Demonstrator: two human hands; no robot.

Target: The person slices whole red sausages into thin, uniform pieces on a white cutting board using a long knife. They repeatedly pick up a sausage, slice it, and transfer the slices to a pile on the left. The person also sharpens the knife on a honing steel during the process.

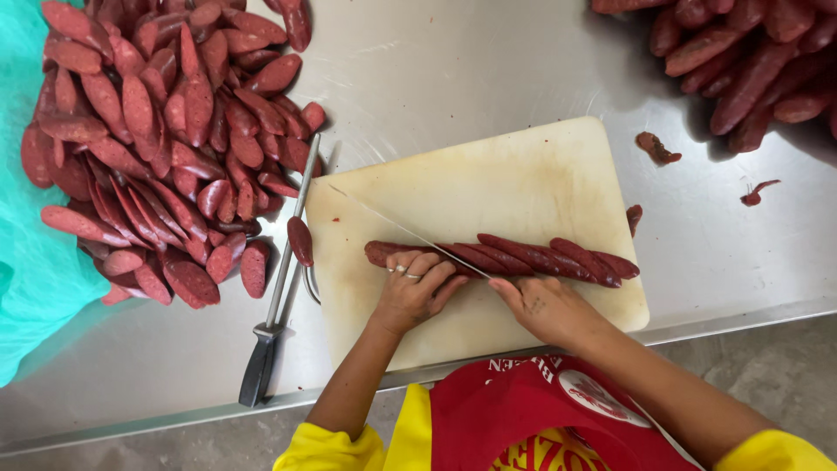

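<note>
A row of dark red sausage (523,255), cut into slanted slices, lies across a cream cutting board (488,174). My left hand (417,286), with rings on two fingers, presses down on the left end of the row. My right hand (545,305) grips the handle of a thin-bladed knife (392,224). The blade runs from that hand up and left across the sausage, its tip over the board's left part. The handle is hidden in my hand.
A big heap of sausage slices (166,139) lies at the left on the steel table (436,70), beside a teal cloth (26,262). Whole sausages (750,61) are piled at the top right. A long black-handled metal tool (277,296) lies left of the board. Casing scraps (656,146) lie at the right.
</note>
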